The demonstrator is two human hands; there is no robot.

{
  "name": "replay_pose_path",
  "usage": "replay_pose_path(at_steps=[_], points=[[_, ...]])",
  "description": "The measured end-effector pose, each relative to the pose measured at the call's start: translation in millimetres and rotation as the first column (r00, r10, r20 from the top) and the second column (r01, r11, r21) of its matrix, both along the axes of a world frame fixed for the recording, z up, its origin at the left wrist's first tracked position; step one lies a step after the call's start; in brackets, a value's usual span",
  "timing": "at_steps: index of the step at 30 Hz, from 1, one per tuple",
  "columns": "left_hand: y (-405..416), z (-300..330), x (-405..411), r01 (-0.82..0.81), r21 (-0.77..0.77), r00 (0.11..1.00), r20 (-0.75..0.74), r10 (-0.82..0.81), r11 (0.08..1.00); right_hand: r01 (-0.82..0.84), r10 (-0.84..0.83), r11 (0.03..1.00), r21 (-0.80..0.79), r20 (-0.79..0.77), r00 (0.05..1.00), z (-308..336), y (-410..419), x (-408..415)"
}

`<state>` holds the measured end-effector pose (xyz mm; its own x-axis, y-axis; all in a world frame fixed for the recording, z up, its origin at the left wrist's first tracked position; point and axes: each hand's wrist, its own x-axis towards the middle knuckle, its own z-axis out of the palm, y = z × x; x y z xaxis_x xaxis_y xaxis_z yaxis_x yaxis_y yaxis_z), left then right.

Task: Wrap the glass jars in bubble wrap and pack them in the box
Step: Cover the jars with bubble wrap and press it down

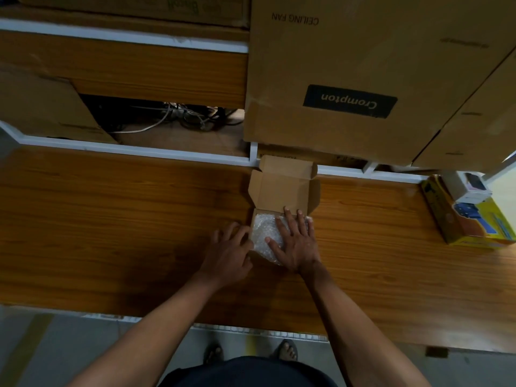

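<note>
Right grip (296,241) presses bubble wrap (264,233); carton (349,79) reads "Crompton".

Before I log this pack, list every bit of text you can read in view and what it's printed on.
"Crompton": black label on the big carton, upside down.
"CEILING FAN": same carton, top, upside down.
Green print on the top-left carton: too blurred.
Yellow box at right: print too small.
Small open box: no text visible.

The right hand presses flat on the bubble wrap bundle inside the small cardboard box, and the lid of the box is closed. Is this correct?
Not quite: the head view shows the lid of the small brown cardboard box standing open. The right hand does press flat on the clear bubble wrap bundle.
</note>
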<state>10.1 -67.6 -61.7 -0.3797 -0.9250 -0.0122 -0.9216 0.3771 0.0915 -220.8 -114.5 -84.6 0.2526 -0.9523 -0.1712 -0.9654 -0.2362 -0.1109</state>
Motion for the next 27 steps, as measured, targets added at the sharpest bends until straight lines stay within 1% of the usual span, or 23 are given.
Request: replay_pose_path(at_steps=[7,9,12,14,18,23,27], points=[[-8.4,11.5,-5.0,-0.004,0.179,0.999,0.042,-0.004,0.984,-0.012,0.012,1.0,0.003,-0.011,1.0,2.7,1.0,-1.2],[-9.8,16.7,-1.1,0.004,0.173,0.999,0.045,-0.012,0.985,-0.008,0.008,1.0,0.001,-0.001,1.0,3.4,1.1,-1.0],[-3.3,17.9,3.1,0.044,0.042,0.997,0.056,-0.046,0.998,-0.006,0.006,1.0,0.001,-0.016,1.0,2.6,0.8,-0.7],[0.0,15.4,4.4,0.03,0.029,0.999,0.041,-0.031,0.999,-0.005,0.005,1.0,0.001,-0.019,1.0,0.9,0.3,-1.2],[-2.6,15.4,-0.2,0.042,0.117,0.994,0.097,-0.053,0.992,-0.007,0.007,1.0,-0.002,-0.014,1.0,-0.6,-0.4,-1.0],[-11.7,20.4,-11.4,-0.003,0.232,0.995,0.1,-0.021,0.973,-0.004,0.004,1.0,0.004,-0.009,1.0,1.4,0.7,0.1],[-17.2,25.5,-11.3,0.001,0.265,0.99,0.136,-0.038,0.964,0.0,0.0,1.0,0.008,-0.005,1.0,3.7,1.5,1.3]])
